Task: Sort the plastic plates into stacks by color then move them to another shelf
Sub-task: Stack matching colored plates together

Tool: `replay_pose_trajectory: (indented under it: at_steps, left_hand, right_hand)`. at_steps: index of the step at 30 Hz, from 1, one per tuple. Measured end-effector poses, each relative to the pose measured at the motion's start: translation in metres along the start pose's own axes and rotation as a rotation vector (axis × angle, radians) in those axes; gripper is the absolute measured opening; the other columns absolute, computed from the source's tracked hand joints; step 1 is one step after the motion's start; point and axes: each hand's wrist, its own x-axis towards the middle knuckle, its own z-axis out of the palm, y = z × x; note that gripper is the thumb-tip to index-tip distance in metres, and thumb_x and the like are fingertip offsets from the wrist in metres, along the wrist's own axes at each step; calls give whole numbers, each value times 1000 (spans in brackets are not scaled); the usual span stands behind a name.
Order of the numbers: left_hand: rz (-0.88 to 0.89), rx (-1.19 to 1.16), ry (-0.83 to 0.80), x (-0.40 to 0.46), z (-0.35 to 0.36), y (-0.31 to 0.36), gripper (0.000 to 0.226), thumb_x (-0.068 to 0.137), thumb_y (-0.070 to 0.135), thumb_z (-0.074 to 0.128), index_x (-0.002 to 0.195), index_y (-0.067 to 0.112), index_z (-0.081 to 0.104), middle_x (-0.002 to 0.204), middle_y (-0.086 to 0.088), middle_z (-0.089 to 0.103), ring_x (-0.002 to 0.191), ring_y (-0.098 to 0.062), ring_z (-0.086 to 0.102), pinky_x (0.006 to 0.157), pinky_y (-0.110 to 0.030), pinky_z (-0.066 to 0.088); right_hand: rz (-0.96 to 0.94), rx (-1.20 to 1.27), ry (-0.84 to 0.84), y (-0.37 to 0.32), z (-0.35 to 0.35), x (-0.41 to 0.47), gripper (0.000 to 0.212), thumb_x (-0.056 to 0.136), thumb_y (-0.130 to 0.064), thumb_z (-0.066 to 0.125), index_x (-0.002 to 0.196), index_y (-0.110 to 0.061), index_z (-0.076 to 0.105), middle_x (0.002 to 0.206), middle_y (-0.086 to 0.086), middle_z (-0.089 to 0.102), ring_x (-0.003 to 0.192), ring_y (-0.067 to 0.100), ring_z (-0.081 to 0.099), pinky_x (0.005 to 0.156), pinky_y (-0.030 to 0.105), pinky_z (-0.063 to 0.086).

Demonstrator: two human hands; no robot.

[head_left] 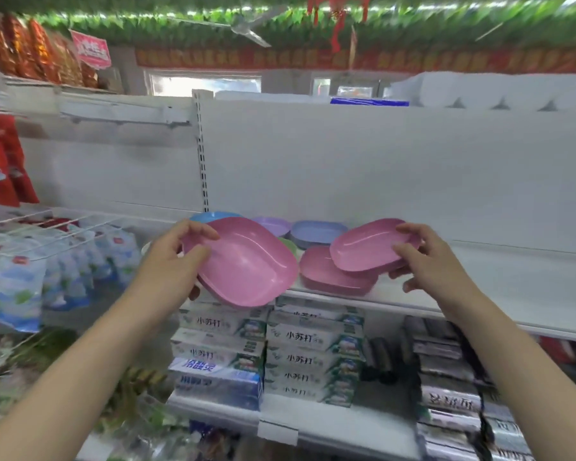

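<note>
I'm looking at a shop shelf (499, 281) with both hands up at plate level. My left hand (173, 257) grips a big pink plate (246, 261) by its left rim, thumb on top and fingers (193, 294) curled underneath — there looks to be a second pink plate nested below it, though I can't tell for sure. It hangs out past the front edge of the shelf, tilted toward me, over the stacked toothpaste boxes (313, 347) below.

My right hand (426, 257) pinches another pink plate (373, 244) at its right rim, thumb above and fingers below. That one leans at an angle, its low edge overlapping the pink stack (326, 274) already sitting on the shelf; I can't tell if they touch.

What could go wrong from here? The left plate is held at one edge only, so a loose grip lets it tip and slide off — nothing under it but the boxes. If there are two nested, the lower one could slip free on its own. On the right, setting the plate down crooked could shove the pink stack toward the shelf's front edge, or leave it perched askew.

Behind, the blue plate (213, 216), purple plate (273, 224), blue-grey stack (316, 232) and a sliver of green plate (290, 244) crowd close, so a careless swing could knock them together and mix the colours.
</note>
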Motion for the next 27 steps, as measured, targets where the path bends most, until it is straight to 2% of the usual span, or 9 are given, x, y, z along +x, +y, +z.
replay_pose_trajectory:
  at_steps: [5,7,9,10,12,15,20,23,27]
  left_hand:
    - [-5,3,-25,11,29,10,29,96,2,51,96,27,66,103,-6,59,40,-6,52,43,-27,44]
    - [-19,15,-5,12,35,14,26,96,4,52,96,27,65,101,-5,58,39,-4,53,44,-27,45]
    - [-30,16,21,12,40,16,25,96,6,53,97,28,65,101,-5,58,41,-4,54,48,-29,48]
    - [-38,15,33,12,41,17,24,96,7,53,97,28,65,102,-6,58,42,-4,54,49,-30,48]
    - [-52,10,54,11,43,19,24,96,6,53,98,26,65,102,-8,58,45,-6,57,51,-33,49]
    - [-71,26,79,11,48,25,22,96,7,53,100,26,65,107,-15,60,62,-22,61,51,-34,51]
    - [-97,-32,24,11,82,40,20,97,8,52,107,22,63,109,-13,61,68,-22,67,49,-31,55]
    - [-145,-87,-51,17,114,47,15,98,9,54,108,18,61,104,-14,59,66,-22,64,47,-29,53]
    - [-125,24,-229,30,149,44,14,98,16,56,111,20,58,98,-10,65,55,-18,69,47,-28,51]
  right_hand:
    - [51,-112,-92,5,18,0,56,103,-37,56,154,-35,33,108,4,67,74,16,73,55,29,53]
    - [47,-273,-180,7,23,1,74,101,-58,50,162,-36,15,128,3,62,100,18,70,76,30,55]
    - [28,-466,-248,11,22,6,88,96,-71,43,164,-29,6,152,9,48,135,23,52,109,40,44]
    - [25,-506,-268,12,21,7,90,95,-73,41,165,-26,7,154,10,47,139,24,48,114,42,39]
    - [-4,-526,-290,16,18,6,85,96,-72,41,164,-25,19,143,7,56,129,23,53,111,42,42]
    - [-65,-573,-332,24,17,6,73,99,-65,45,156,-20,42,134,4,62,118,20,59,103,39,47]
    - [-109,-576,-350,37,15,13,79,96,-69,46,158,-22,37,109,-6,51,100,13,52,97,38,46]
    - [-125,-509,-310,33,6,6,64,99,-63,47,154,-30,42,104,-9,61,93,10,60,92,36,50]
    - [-89,-429,-170,25,-15,-1,47,99,-56,53,140,-32,55,100,-6,63,95,6,60,85,30,47]
